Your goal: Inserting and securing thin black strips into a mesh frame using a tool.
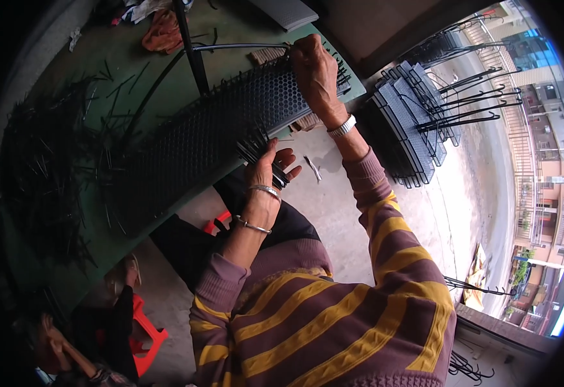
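A long black panel (pixel 198 129) with a honeycomb of holes lies across the green table (pixel 117 248), with thin black strips sticking up along its far edge. My left hand (pixel 266 169) is at the panel's near edge, palm partly turned up, with a bundle of thin black strips (pixel 251 148) held against the thumb; its other fingers are partly curled. At the panel's right end my right hand (pixel 315 72) is closed in a fist over the edge, and whatever it pinches is hidden. A black metal rod frame (pixel 193 55) rises from behind the panel.
A large heap of black strips (pixel 43 155) covers the table's left side. Stacked mesh racks with hooked rods (pixel 411 116) stand on the floor to the right. At lower left, another person's hands (pixel 59 342) are near a red stool (pixel 143 335). An orange cloth (pixel 164 32) lies at the back.
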Motion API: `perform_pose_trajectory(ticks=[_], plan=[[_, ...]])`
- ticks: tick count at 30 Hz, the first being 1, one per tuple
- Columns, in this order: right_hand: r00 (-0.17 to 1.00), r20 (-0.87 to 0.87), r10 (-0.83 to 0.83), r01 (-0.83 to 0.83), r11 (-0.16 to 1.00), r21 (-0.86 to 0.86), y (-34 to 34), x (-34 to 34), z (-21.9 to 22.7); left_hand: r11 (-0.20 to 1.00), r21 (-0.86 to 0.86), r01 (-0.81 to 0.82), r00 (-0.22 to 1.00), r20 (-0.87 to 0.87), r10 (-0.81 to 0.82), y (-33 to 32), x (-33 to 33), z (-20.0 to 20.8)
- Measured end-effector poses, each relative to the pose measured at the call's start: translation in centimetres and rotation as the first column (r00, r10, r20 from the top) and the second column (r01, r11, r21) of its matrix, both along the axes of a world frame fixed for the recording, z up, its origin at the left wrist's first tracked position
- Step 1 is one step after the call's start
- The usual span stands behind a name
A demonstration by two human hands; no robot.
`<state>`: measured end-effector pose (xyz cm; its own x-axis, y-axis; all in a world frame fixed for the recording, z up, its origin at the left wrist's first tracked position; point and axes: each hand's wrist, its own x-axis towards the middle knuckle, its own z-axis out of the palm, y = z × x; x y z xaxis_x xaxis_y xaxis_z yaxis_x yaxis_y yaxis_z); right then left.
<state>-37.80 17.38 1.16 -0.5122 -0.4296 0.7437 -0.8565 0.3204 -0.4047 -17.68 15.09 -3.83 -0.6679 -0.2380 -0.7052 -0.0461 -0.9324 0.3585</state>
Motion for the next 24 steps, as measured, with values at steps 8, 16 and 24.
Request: perform_pose_trajectory(ticks=[8, 16, 24], plan=[[0.999, 0.050, -0.002, 0.001, 1.000, 0.014, -0.6, -0.2, -0.3, 1.000, -0.023, -0.002, 0.994, -0.109, 0.000, -0.3, 0.3, -1.4], [0.997, -0.032, -0.070, 0.074, 0.986, 0.147, -1.1, 0.6, -0.7, 0.999, -0.020, -0.032, 0.979, -0.201, 0.028, -0.5, 1.1, 0.7], [0.961, -0.224, -0.164, 0.238, 0.901, 0.363, -1.2, 0.1, -0.7, 0.996, -0.075, -0.045, 0.980, -0.198, 0.029, -1.3, 2.4, 2.8]])
